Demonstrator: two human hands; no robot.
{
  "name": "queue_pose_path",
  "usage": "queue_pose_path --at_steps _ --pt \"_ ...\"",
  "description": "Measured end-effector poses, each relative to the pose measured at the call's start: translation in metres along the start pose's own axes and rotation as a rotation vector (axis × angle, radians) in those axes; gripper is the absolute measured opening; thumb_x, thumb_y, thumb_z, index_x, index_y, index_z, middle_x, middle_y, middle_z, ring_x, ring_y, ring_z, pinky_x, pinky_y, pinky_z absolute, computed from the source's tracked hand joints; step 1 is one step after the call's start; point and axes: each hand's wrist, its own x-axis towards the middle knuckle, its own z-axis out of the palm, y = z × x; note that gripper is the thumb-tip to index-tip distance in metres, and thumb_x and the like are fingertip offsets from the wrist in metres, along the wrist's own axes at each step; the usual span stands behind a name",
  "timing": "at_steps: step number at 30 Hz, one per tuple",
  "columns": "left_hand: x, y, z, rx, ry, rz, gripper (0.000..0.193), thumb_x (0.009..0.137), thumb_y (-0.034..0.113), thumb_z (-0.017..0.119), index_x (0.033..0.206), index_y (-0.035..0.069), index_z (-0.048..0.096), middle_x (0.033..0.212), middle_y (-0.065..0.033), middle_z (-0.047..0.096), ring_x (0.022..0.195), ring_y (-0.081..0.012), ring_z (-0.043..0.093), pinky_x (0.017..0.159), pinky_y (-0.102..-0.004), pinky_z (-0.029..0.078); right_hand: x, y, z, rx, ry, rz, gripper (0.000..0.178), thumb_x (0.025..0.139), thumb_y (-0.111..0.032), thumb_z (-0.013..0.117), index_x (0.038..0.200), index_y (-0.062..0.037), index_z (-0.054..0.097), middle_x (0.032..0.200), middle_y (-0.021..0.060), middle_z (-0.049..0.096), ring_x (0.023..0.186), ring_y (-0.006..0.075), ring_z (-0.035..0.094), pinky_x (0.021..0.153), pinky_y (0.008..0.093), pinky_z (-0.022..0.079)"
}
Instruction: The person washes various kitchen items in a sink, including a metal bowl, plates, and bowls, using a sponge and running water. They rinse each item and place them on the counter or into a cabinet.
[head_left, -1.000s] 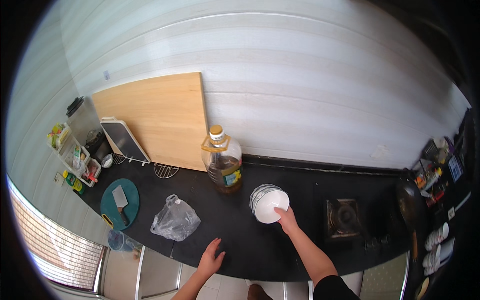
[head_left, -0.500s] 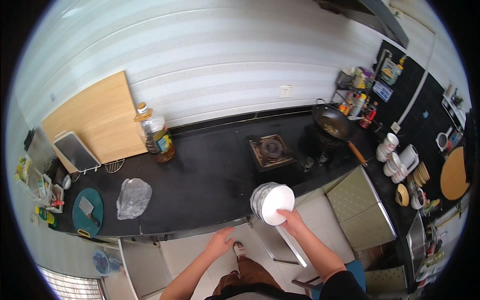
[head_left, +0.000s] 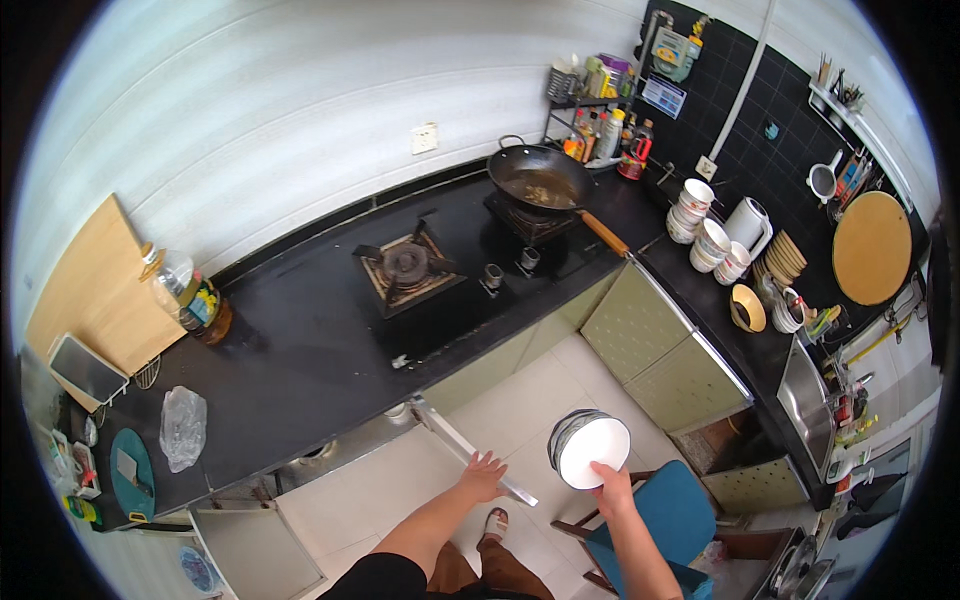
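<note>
My right hand [head_left: 612, 488] grips the rim of a small stack of bowls [head_left: 594, 450], white inside with a dark-patterned outside. The stack is tilted, its opening turned toward me, and hangs above the floor beside a blue chair [head_left: 672, 512]. My left hand [head_left: 484, 477] is open with its fingers spread. It lies over or just beside the top edge of an open cabinet door [head_left: 448, 432]; contact cannot be made out. Below the counter's front edge, pots [head_left: 320, 453] partly show inside the cabinet.
A wok [head_left: 540, 180] with brown liquid rests on the far burner, its wooden handle jutting toward me. Stacked bowls [head_left: 710, 245] and a white kettle [head_left: 745, 222] line the right counter. On the left are an oil bottle [head_left: 190, 295], a plastic bag [head_left: 184, 430] and a cleaver [head_left: 128, 466] on a green board.
The view has swung to the right. My right hand has carried the bowls away from the counter edge, out over the floor. My left hand has come to the cabinet door's edge.
</note>
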Motion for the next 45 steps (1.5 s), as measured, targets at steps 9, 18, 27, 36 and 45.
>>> queue_pose_path --at_steps 9,18,27,36,45 --pt "0.007 0.011 -0.019 0.209 -0.588 -0.102 0.064 0.079 0.06 0.035 0.107 0.006 0.057 0.109 -0.0095 0.056 0.106 -0.0258 0.048 0.097 -0.0437 0.025 0.062 -0.003 -0.035 0.17 -0.015 0.007 0.046 0.075 -0.008 0.056 0.117 0.0009 0.039 0.106 0.0144 0.051 0.091 0.026 0.055 0.069 0.0387 0.05" --pt "-0.047 -0.095 0.094 0.219 -0.869 -0.428 0.057 0.075 0.06 0.045 0.114 0.02 0.054 0.123 -0.0046 0.048 0.115 -0.0274 0.043 0.093 -0.0446 0.032 0.097 -0.031 -0.048 0.238 0.028 -0.04 0.051 0.075 -0.006 0.055 0.122 -0.0036 0.033 0.11 0.0139 0.049 0.094 0.0264 0.055 0.072 0.04 0.05" --pt "0.043 -0.203 0.1 0.059 -0.807 -0.317 0.064 0.077 0.056 0.045 0.115 0.005 0.05 0.118 -0.0171 0.049 0.112 -0.0334 0.044 0.091 -0.0412 0.035 0.131 -0.069 -0.095 0.297 0.123 -0.111 0.049 0.076 -0.003 0.05 0.121 0.0049 0.031 0.115 0.0197 0.045 0.097 0.0335 0.053 0.076 0.0483 0.05" --pt "0.292 0.067 -0.188 -0.487 -0.237 0.335 0.059 0.083 0.047 0.046 0.117 0.0 0.045 0.115 -0.0185 0.051 0.106 -0.0272 0.05 0.088 -0.0349 0.04 0.146 -0.12 -0.163 0.497 0.262 -0.2 0.051 0.074 0.0 0.047 0.122 0.0027 0.03 0.114 0.0185 0.045 0.097 0.0346 0.052 0.073 0.0494 0.051" --pt "0.402 0.359 -0.28 -0.737 -0.525 0.307 0.077 0.077 0.045 0.056 0.132 0.004 0.02 0.113 -0.0169 0.049 0.078 -0.0235 0.06 0.055 -0.0328 0.052 0.186 -0.154 -0.307 0.562 0.483 -0.253 0.054 0.073 0.001 0.047 0.123 0.0003 0.027 0.114 0.0198 0.043 0.095 0.0363 0.052 0.071 0.0494 0.052"
